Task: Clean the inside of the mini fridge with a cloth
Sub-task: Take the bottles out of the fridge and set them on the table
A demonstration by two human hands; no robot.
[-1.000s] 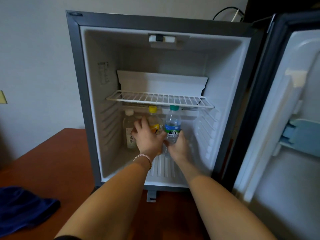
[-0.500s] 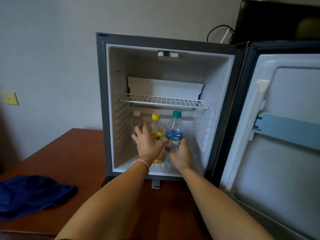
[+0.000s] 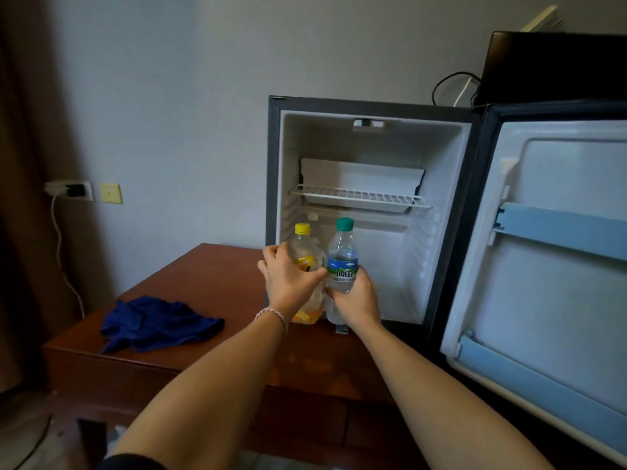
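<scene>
A: Fingers first. Left hand (image 3: 291,283)?
B: Curled round the yellow-capped bottle (image 3: 305,266), thumb across the front of its label, fingers wrapped on the far side. Firm grip at mid-body.
A: Right hand (image 3: 354,300)?
B: Wrapped round the lower half of the green-capped water bottle (image 3: 342,262), just under the blue-green label. The two hands touch at the thumbs; the bottles sit side by side, nearly in contact.
A: Bottle axes?
B: Both upright, long axis vertical, caps up. Orange liquid shows at the base of the yellow-capped one. Both are held in front of the lower left of the fridge opening.
A: Mini fridge (image 3: 373,106)?
B: Stands on the wooden desk (image 3: 203,276), opening facing the camera. Door (image 3: 556,266) swung wide to the right, blue door rails showing. Wire shelf (image 3: 359,198) horizontal at mid-height. A white cap shows behind the held bottles; cannot tell more of it.
A: Cloth?
B: Dark blue cloth (image 3: 159,323) crumpled on the desk, left of the fridge, well apart from both hands.
</scene>
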